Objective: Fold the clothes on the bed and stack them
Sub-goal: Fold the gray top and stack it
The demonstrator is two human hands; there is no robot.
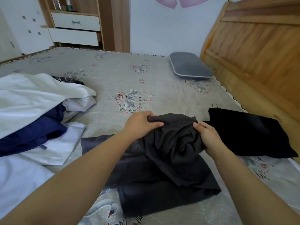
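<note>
2 hands gather 1 dark grey garment on the bed.

At left lies 1 heap of white and navy clothes; the left hand and right hand each pinch the garment's bunched top edge; right of them sits 1 folded black piece, with 1 grey pillow beyond near the wooden headboard.

"life" on bed sheet

Both hands, left and right, grip a seemingly crumpled dark garment.
</note>
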